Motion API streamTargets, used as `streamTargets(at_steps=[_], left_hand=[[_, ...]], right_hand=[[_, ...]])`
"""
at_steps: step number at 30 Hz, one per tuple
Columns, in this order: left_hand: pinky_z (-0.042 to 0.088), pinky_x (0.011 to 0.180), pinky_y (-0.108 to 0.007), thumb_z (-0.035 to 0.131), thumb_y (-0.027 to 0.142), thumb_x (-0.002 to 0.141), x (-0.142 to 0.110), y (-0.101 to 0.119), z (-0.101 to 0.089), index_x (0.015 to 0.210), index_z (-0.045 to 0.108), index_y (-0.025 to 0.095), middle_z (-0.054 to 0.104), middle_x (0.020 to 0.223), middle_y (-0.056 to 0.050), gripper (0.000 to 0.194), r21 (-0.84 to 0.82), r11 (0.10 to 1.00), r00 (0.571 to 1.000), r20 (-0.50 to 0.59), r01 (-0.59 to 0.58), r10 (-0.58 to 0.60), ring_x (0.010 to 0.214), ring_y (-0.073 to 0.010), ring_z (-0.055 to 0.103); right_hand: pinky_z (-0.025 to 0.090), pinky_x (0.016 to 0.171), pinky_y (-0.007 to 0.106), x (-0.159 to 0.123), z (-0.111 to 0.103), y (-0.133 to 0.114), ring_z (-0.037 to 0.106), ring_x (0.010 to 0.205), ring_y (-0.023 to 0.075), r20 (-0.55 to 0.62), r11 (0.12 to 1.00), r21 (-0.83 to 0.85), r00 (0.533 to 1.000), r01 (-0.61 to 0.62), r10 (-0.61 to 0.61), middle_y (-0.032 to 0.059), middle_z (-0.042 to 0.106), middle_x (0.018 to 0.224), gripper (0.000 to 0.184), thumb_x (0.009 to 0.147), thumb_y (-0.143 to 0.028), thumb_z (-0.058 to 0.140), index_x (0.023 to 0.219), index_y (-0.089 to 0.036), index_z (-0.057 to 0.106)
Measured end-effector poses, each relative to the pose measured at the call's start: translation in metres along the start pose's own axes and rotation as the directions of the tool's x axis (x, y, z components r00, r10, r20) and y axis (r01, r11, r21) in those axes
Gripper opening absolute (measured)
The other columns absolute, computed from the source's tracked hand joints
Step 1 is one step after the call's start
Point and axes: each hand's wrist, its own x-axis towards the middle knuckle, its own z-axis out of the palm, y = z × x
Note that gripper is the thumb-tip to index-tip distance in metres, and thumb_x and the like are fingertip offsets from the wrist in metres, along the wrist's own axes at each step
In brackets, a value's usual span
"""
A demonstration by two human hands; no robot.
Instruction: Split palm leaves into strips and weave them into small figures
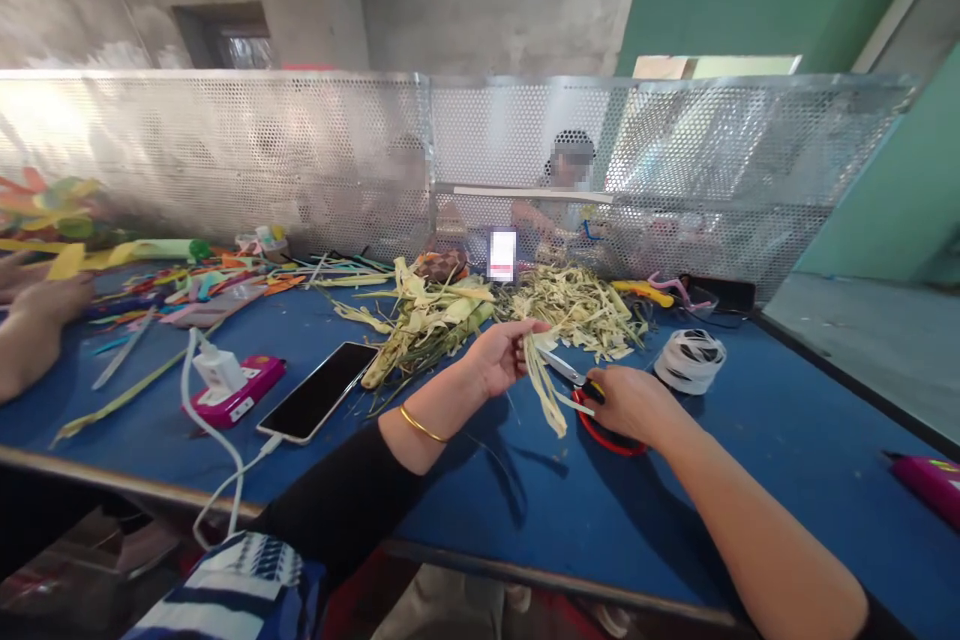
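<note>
My left hand (501,358) is closed around a small bundle of pale dried husk strips (546,390), whose ends hang down over the blue table. In my right hand (628,402) is a pair of scissors (564,367) with black, yellow and red handles. The metal blades reach left, up against the strips near my left fingers; whether they are cutting cannot be made out. Behind the hands lies a heap of short husk trimmings (581,305). To its left is a pile of longer husks and stalks (431,320).
A phone (321,390) on a cable and a pink power strip (244,395) lie left. Rolled white tape (690,360) sits right. A perforated metal screen (300,160) closes the back of the blue table (465,510). A co-worker's hands (45,310) are at far left.
</note>
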Motion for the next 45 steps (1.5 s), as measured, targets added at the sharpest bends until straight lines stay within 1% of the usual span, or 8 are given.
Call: streamTargets(at_steps=[5, 13, 17, 22, 29, 33, 39, 45], left_hand=[[0.02, 0.039, -0.018, 0.055, 0.023, 0.085, 0.004, 0.0, -0.003, 0.078, 0.068, 0.011, 0.032, 0.048, 0.006, 0.019, -0.054, 0.999, 0.997, 0.079, -0.004, 0.008, 0.04, -0.0047, 0.028], [0.024, 0.04, -0.016, 0.053, 0.019, 0.085, -0.004, 0.002, 0.001, 0.081, 0.069, 0.01, 0.036, 0.05, 0.005, 0.019, -0.083, 0.996, 0.996, 0.087, -0.024, 0.032, 0.043, -0.0043, 0.033], [0.03, 0.042, -0.015, 0.054, 0.019, 0.085, -0.008, 0.002, 0.002, 0.084, 0.068, 0.012, 0.041, 0.051, 0.004, 0.016, -0.163, 0.986, 0.994, 0.111, 0.026, -0.008, 0.043, -0.0043, 0.038], [0.035, 0.043, -0.015, 0.052, 0.019, 0.086, -0.006, -0.001, 0.002, 0.082, 0.066, 0.011, 0.043, 0.049, 0.004, 0.017, -0.221, 0.967, 0.983, 0.154, 0.128, -0.095, 0.041, -0.0045, 0.041], [0.035, 0.045, -0.016, 0.059, 0.024, 0.082, -0.001, -0.021, 0.006, 0.063, 0.057, 0.012, 0.048, 0.05, 0.004, 0.023, -0.071, 0.976, 0.977, 0.069, 0.207, -0.202, 0.041, -0.0036, 0.043], [0.032, 0.044, -0.02, 0.058, 0.052, 0.077, -0.004, -0.024, 0.006, 0.058, 0.052, 0.015, 0.046, 0.047, 0.004, 0.042, 0.104, 0.994, 0.998, -0.049, 0.039, -0.034, 0.04, -0.006, 0.041], [0.026, 0.041, -0.02, 0.063, 0.042, 0.074, -0.003, -0.014, 0.001, 0.066, 0.053, 0.017, 0.048, 0.049, 0.005, 0.028, 0.273, 0.898, 0.903, -0.167, -0.344, 0.396, 0.039, -0.006, 0.037], [0.022, 0.041, -0.021, 0.069, 0.031, 0.066, -0.005, -0.011, 0.0, 0.062, 0.064, 0.015, 0.044, 0.042, 0.006, 0.017, 0.539, 0.802, 0.966, 0.119, -0.256, 0.229, 0.038, -0.0053, 0.034]], right_hand=[[0.038, 0.063, 0.03, 0.002, 0.003, 0.002, 0.065, 0.083, 0.0273, -0.005, 0.999, -0.043, 1.0, -0.016, 0.015, 0.0153, 0.068, 0.089, 0.03, 0.081, -0.033, 0.049, 0.098, -0.015, 0.065], [0.04, 0.066, 0.03, 0.0, -0.003, 0.013, 0.064, 0.082, 0.0245, 0.018, 0.995, -0.087, 0.999, -0.042, 0.044, 0.0133, 0.066, 0.091, 0.03, 0.085, -0.031, 0.044, 0.095, -0.016, 0.067], [0.043, 0.081, 0.031, 0.002, 0.001, 0.014, 0.059, 0.094, 0.0219, -0.239, 0.981, 0.172, 0.97, 0.091, -0.048, 0.0115, 0.064, 0.103, 0.033, 0.084, -0.029, 0.05, 0.113, -0.018, 0.062], [0.047, 0.083, 0.036, 0.008, 0.016, -0.002, 0.06, 0.084, 0.0203, -0.508, 0.694, 0.617, 0.861, 0.37, -0.007, 0.0065, 0.064, 0.1, 0.057, 0.077, -0.038, 0.063, 0.13, -0.021, 0.049], [0.046, 0.086, 0.038, 0.008, 0.013, -0.024, 0.06, 0.091, 0.023, -0.621, 0.599, 0.676, 0.77, 0.43, 0.148, 0.0071, 0.067, 0.092, 0.026, 0.082, -0.042, 0.055, 0.088, -0.021, 0.069], [0.048, 0.068, 0.034, 0.019, -0.015, -0.018, 0.058, 0.062, 0.0202, -0.482, 0.536, 0.798, 0.826, 0.275, 0.292, 0.0051, 0.063, 0.058, 0.039, 0.078, -0.051, 0.056, 0.056, -0.019, 0.061], [0.043, 0.061, 0.03, 0.052, -0.049, -0.002, 0.054, 0.055, 0.0169, -0.335, 0.56, 0.805, 0.93, 0.198, 0.154, 0.0033, 0.059, 0.05, 0.041, 0.074, -0.05, 0.059, 0.049, -0.017, 0.06], [0.037, 0.05, 0.026, 0.059, -0.021, -0.011, 0.046, 0.046, 0.0131, -0.103, 0.354, 0.932, 0.994, 0.081, 0.042, 0.0, 0.053, 0.044, 0.042, 0.072, -0.05, 0.061, 0.046, -0.017, 0.055]])
